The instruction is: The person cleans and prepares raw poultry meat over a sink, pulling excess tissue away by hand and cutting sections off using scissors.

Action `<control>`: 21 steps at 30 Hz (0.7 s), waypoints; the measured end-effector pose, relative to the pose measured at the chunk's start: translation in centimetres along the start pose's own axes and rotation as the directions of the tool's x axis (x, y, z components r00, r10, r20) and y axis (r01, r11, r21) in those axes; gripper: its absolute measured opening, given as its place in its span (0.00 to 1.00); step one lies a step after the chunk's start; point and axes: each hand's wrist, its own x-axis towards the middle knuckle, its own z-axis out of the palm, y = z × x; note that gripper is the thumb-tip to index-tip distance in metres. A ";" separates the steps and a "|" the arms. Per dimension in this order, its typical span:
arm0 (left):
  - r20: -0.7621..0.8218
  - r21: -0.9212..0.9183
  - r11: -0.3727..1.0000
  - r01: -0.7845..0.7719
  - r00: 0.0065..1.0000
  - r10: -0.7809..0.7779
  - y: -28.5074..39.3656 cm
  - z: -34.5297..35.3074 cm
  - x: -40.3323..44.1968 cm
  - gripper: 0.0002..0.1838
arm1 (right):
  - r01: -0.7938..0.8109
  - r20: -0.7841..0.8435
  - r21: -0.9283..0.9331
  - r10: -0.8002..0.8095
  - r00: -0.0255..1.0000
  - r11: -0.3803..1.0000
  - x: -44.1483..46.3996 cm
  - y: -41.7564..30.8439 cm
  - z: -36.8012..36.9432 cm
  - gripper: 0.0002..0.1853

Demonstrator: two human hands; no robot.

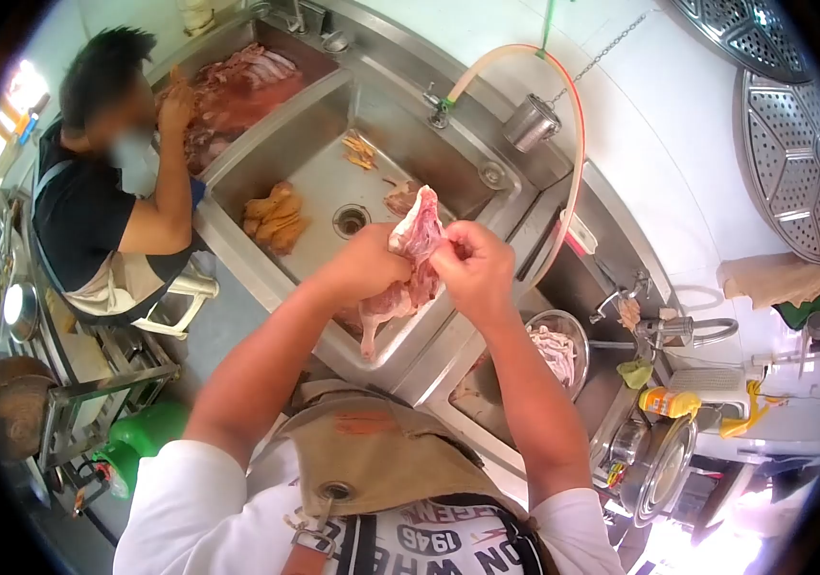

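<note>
Over the near edge of a steel sink [252,273], I hold a piece of raw poultry [388,305], pink with pale skin and a leg hanging down. My left hand [372,261] is closed around its left side. At its upper right, my right hand [475,266] pinches the flesh, with the fingertips partly hidden. Behind the hands, another raw meat piece [400,198] lies in the sink. Yellowish-orange pieces [276,218] are heaped by the sink's left wall, and a smaller yellow bunch [359,151] lies farther back. Between them is the round drain [351,220].
At left, a seated person [108,182] works at another basin holding raw meat [247,91] in reddish water. A hose [578,125] arches from the tap. At right, a metal bowl [556,355] of pale strips stands in a smaller sink. A green gas cylinder [147,436] stands lower left.
</note>
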 end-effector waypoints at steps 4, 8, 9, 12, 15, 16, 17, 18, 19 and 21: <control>0.059 -0.115 0.983 0.145 0.989 -0.139 3.5 -0.2 0.0 0.14 | 0.050 -0.077 0.103 -0.042 0.996 0.993 1.0 0.5 -0.6 0.03; 0.046 -0.255 0.945 0.205 0.979 -0.200 3.5 0.8 0.3 0.13 | 0.058 -0.129 0.107 -0.044 0.991 0.993 0.7 -0.5 -0.3 0.03; 0.045 -0.188 0.968 0.165 0.986 -0.160 3.8 0.9 0.2 0.13 | 0.026 -0.142 0.152 -0.004 0.990 0.988 0.4 -0.8 -0.2 0.03; -0.009 -0.049 0.993 0.106 0.994 -0.106 4.7 1.4 0.0 0.13 | -0.080 -0.167 0.294 0.133 0.977 0.953 0.0 -1.4 0.5 0.03; -0.160 -0.030 0.990 0.140 0.977 -0.143 4.6 2.5 0.3 0.17 | -0.211 -0.140 0.485 0.314 0.939 0.848 -0.1 -1.8 0.9 0.02; -0.193 -0.010 0.991 0.132 0.972 -0.131 4.9 2.8 0.1 0.18 | -0.258 -0.101 0.570 0.378 0.920 0.780 -0.3 -2.0 1.0 0.02; -0.226 0.011 0.992 0.125 0.967 -0.119 5.0 3.0 -0.1 0.20 | -0.300 -0.056 0.648 0.437 0.898 0.700 -0.3 -2.2 1.0 0.02; -0.248 0.014 0.994 0.110 0.963 -0.103 5.1 3.1 -0.2 0.20 | -0.327 -0.012 0.688 0.460 0.888 0.648 -0.3 -2.3 0.9 0.03; -0.270 0.017 0.995 0.097 0.959 -0.089 5.0 3.2 -0.4 0.21 | -0.354 0.034 0.724 0.481 0.876 0.592 -0.3 -2.3 0.7 0.03; -0.295 0.033 0.996 0.079 0.953 -0.066 4.7 3.2 -0.4 0.21 | -0.391 0.077 0.753 0.520 0.850 0.529 -0.3 -2.4 0.7 0.03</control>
